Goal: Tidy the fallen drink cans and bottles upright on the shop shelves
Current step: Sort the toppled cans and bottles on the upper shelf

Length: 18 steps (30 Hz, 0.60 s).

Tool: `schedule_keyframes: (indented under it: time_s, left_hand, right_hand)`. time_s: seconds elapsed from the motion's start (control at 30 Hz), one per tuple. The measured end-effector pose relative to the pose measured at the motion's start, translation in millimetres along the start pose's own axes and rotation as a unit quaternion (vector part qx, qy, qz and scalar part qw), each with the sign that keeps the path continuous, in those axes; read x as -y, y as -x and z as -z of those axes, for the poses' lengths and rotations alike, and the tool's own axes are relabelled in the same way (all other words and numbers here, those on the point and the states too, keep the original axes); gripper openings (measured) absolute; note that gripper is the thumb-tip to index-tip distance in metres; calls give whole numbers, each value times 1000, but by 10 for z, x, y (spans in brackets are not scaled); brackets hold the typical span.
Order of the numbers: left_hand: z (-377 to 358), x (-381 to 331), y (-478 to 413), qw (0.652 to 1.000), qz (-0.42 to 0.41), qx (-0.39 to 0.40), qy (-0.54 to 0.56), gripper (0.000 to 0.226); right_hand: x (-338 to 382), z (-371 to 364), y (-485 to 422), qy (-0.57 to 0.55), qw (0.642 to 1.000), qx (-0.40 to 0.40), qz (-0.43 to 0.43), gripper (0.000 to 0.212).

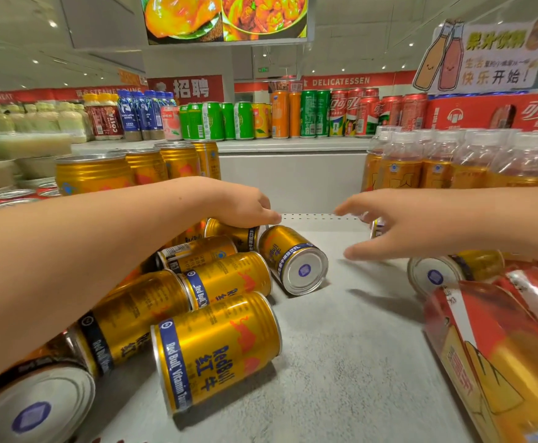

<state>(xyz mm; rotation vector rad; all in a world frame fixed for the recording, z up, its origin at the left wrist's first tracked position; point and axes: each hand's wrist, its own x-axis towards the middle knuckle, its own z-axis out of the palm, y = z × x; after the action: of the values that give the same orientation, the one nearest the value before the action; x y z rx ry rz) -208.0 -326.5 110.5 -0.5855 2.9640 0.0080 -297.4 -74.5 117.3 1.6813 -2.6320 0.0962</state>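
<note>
The left hand (245, 204) curls round 1 fallen gold can (233, 234) while the right hand (398, 220) hovers spread, holding nothing.

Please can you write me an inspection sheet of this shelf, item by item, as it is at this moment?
Surface: grey speckled shelf board.
Job's things: fallen gold cans heaped at left; one fallen can at right; a fallen bottle with red-orange label at right front.
Clutter: nothing seen.
Hands: left hand curls its fingers over the rear can; right hand open, holding nothing.
Cables: nothing seen.
Surroundings: upright gold cans back left; upright bottles back right; mixed cans on the upper shelf; a juice sign above.
</note>
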Motion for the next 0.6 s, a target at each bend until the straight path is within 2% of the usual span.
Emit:
schedule_keyframes:
  time_s: [0.13,0.2,0.33,0.43,0.6]
  left_hand:
    - [-3,-33,-20,1000,4,12,-12,54]
    - [2,-48,-14,1000,5,18,-7,54]
    - [73,-5,21,999,-6,53,11,41]
    - [149,54,97,997,-20,68,-10,42]
    - [83,85,89,999,-2,-17,-46,45]
  right_hand:
    - [-368,77,224,78,993,-29,-79,62]
    - [-457,45,303,67,993,-22,-90,58]
    - [-293,-36,309,-15,998,-37,-46,50]
    - [-32,-113,109,-62,998,-28,-3,56]
    - [319,-267,-264,-74,997,21,12,69]
